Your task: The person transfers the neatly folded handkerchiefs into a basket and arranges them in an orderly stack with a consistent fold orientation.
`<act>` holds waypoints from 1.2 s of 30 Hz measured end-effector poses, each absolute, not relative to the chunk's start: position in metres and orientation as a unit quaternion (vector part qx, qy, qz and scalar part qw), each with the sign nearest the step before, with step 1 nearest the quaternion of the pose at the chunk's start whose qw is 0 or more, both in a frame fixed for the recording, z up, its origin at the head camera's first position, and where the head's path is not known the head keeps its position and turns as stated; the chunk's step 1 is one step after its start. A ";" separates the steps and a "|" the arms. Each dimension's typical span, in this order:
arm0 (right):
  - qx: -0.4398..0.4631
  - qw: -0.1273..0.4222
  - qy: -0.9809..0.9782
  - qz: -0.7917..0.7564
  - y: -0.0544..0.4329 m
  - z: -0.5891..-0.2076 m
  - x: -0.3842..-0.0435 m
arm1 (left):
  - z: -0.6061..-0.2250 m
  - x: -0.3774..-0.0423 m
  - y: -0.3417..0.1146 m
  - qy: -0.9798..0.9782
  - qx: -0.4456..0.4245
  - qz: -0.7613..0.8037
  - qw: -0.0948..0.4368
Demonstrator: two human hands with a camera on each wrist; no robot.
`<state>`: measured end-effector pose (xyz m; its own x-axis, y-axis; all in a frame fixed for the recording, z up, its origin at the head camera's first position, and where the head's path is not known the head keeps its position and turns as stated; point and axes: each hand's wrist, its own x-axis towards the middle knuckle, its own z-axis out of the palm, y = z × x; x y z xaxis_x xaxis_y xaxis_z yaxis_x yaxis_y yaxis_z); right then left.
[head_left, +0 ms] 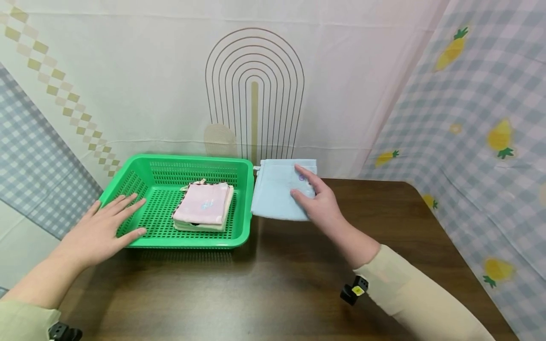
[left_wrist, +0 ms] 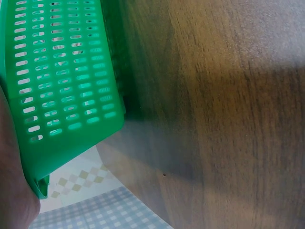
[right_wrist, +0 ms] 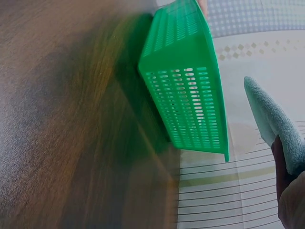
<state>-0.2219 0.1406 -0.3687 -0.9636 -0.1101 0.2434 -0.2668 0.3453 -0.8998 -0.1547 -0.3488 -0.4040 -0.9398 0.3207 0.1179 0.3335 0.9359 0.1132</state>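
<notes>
My right hand [head_left: 317,196] holds a folded light blue towel [head_left: 277,192] in the air just right of a green plastic basket [head_left: 251,203]. Its thumb and fingers pinch the cloth near the right edge; the right wrist view shows the towel [right_wrist: 274,119] edge-on, raised off the table. Across the basket's left end lies my left hand [head_left: 102,229], fingers spread over the rim and holding nothing. Inside the basket, right of its middle, sits a small stack of folded cloths [head_left: 204,206], a pink one on top of cream ones.
The basket stands on a dark brown wooden table [head_left: 290,274], close to a white patterned curtain [head_left: 170,80] at the back. A blue checked cloth with pineapple prints [head_left: 486,156] hangs along the right side. Another checked cloth [head_left: 38,151] is at the left.
</notes>
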 end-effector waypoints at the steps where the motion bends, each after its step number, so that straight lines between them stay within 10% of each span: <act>1: 0.116 0.070 -0.816 0.562 0.139 -0.369 -0.222 | -0.404 -0.154 -0.349 -0.983 -0.166 -0.067 0.049; 36: 0.104 0.020 -0.792 0.601 0.074 -0.374 -0.229 | -0.402 -0.156 -0.349 -0.983 -0.161 -0.073 0.044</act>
